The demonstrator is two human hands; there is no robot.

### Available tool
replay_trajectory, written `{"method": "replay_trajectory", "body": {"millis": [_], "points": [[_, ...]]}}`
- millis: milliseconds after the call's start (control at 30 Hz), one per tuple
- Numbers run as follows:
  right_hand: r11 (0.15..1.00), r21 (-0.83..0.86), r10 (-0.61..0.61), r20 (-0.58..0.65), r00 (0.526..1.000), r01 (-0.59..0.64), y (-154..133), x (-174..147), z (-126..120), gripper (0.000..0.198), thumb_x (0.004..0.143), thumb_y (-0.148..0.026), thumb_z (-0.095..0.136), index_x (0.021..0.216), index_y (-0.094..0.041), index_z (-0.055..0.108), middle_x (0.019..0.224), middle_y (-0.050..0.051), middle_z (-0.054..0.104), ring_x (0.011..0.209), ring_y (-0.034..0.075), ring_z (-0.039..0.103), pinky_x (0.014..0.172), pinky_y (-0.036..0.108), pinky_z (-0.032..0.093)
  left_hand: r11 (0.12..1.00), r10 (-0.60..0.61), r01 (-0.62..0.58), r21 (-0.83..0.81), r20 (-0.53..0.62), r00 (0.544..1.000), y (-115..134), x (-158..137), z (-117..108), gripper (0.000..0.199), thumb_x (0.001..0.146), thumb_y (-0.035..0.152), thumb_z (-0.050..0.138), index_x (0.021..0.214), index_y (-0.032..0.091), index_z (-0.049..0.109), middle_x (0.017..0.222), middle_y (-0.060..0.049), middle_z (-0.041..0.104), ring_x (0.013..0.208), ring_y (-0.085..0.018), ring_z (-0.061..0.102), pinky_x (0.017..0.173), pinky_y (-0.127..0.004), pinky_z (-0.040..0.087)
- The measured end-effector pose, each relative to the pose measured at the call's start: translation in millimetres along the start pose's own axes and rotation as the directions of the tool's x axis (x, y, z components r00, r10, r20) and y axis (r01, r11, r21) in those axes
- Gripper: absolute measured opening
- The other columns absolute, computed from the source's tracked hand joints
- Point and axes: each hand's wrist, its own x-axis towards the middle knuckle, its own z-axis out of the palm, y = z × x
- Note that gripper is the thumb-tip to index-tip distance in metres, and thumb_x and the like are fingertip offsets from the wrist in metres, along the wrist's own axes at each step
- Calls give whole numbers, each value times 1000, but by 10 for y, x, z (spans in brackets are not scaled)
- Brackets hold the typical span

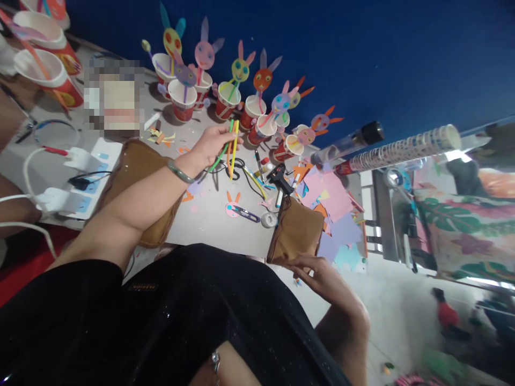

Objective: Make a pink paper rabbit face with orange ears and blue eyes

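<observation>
My left hand (219, 143), a dark bangle on its wrist, is closed on thin drinking straws (233, 145) in green, yellow and orange, held above the table. Below it lie scissors (238, 170) and more straws. My right hand (316, 271) has its fingers stretched out at the front edge of a brown cushion (301, 230); it holds nothing that I can see. Between the hands, a pink paper rabbit face (232, 208) lies beside a dark utility knife (247, 214) and a roll of tape (269, 219).
Red paper cups (227, 101) with rabbit-faced straws line the blue wall. A black glue gun (280, 179) and coloured paper (330, 190) lie to the right, near a long stack of cups (402, 150). At left are another brown cushion (139, 166) and a power strip (96, 174) with cables.
</observation>
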Motion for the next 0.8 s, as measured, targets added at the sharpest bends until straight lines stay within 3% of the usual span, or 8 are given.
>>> {"method": "replay_trajectory", "body": {"millis": [133, 200, 300, 367, 467, 600, 800], "points": [[989, -19, -145, -84, 986, 144, -111, 271, -100, 31, 89, -33, 73, 120, -32, 77, 122, 8, 79, 114, 31, 75, 97, 49, 64, 997, -76, 78, -23, 87, 993, 21, -46, 125, 12, 91, 8, 63, 82, 13, 69, 76, -4, 75, 60, -9, 66, 65, -24, 54], [979, 21, -198, -120, 973, 202, -205, 498, -165, 30, 87, -35, 76, 117, -30, 78, 116, 10, 81, 107, 30, 78, 94, 48, 64, 992, -119, 122, -13, 120, 986, 53, -51, 179, 7, 89, 9, 68, 84, 12, 70, 75, -4, 75, 60, -10, 67, 66, -24, 55], [960, 187, -159, -257, 953, 210, -313, 960, -236, 29, 90, -39, 74, 114, -24, 77, 98, 9, 82, 90, 26, 79, 83, 43, 65, 990, -132, 139, -27, 171, 976, 68, -58, 227, 5, 85, 11, 76, 83, 12, 72, 78, -5, 77, 63, -10, 70, 66, -22, 56], [915, 325, -95, -407, 909, 241, -336, 1338, -262, 37, 88, -46, 76, 116, -21, 74, 91, 7, 80, 83, 22, 77, 76, 38, 63, 989, -135, 146, -37, 209, 969, 38, -80, 244, 8, 81, 13, 81, 82, 11, 73, 76, -5, 77, 59, -9, 68, 61, -20, 54], [831, 462, -21, -532, 847, 310, -328, 1910, -305, 57, 80, -54, 82, 122, -19, 68, 88, 3, 75, 73, 15, 70, 65, 30, 58, 980, -169, 191, -50, 294, 941, -50, -128, 274, 16, 74, 15, 88, 77, 9, 73, 68, -5, 75, 54, -10, 67, 54, -19, 51], [814, 495, 22, -551, 834, 305, -352, 2418, -399, 56, 74, -57, 83, 113, -17, 73, 76, -1, 68, 59, 10, 57, 52, 24, 46, 974, -179, 214, -68, 342, 923, -145, -165, 318, 17, 71, 14, 89, 73, 8, 73, 63, -6, 74, 53, -11, 68, 56, -20, 52], [788, 543, 20, -495, 869, 291, -415, 2620, -463, 40, 74, -56, 83, 84, -19, 77, 74, 1, 74, 64, 12, 62, 59, 27, 50, 961, -202, 259, -94, 399, 895, -178, -139, 279, 30, 64, 23, 96, 74, 7, 73, 65, -8, 75, 56, -14, 71, 58, -21, 55]]}}
